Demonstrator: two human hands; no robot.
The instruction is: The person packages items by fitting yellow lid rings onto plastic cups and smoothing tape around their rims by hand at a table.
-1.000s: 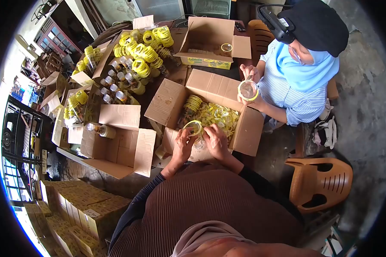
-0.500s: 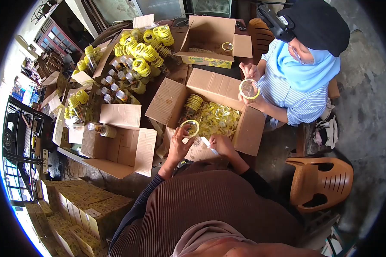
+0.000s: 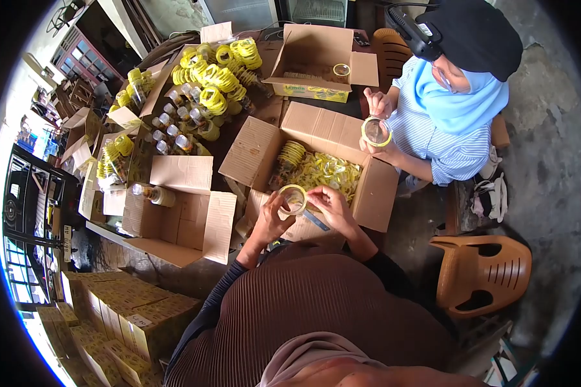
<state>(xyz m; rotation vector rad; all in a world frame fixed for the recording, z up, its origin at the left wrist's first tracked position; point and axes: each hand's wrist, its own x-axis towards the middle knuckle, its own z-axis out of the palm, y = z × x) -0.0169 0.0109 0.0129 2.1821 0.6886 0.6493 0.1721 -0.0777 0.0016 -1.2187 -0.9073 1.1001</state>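
Observation:
My left hand (image 3: 272,220) grips a clear round container with a yellow rim (image 3: 293,200), holding it tilted over the near edge of an open cardboard box. On the container's right side, my right hand (image 3: 330,205) has its fingers pressed together close to the rim; anything between them is too small to tell. Yellow strips (image 3: 332,173) fill much of the box (image 3: 313,129), beside a stack of yellow-rimmed pieces (image 3: 291,155). Below my right hand, a dark bluish flat strip (image 3: 315,220) lies on the box's near flap.
At the right, a co-worker (image 3: 448,122) holds another yellow-rimmed container (image 3: 376,131). An open box (image 3: 316,55) stands behind, another box (image 3: 177,219) to the left. Yellow-rimmed stacks and jars (image 3: 174,129) crowd the back left. An orange chair (image 3: 487,274) stands right.
My left hand has raised the container slightly rightward. My right hand has moved up to its rim, and the white strip seen near it before no longer shows. The co-worker's fingers have shifted.

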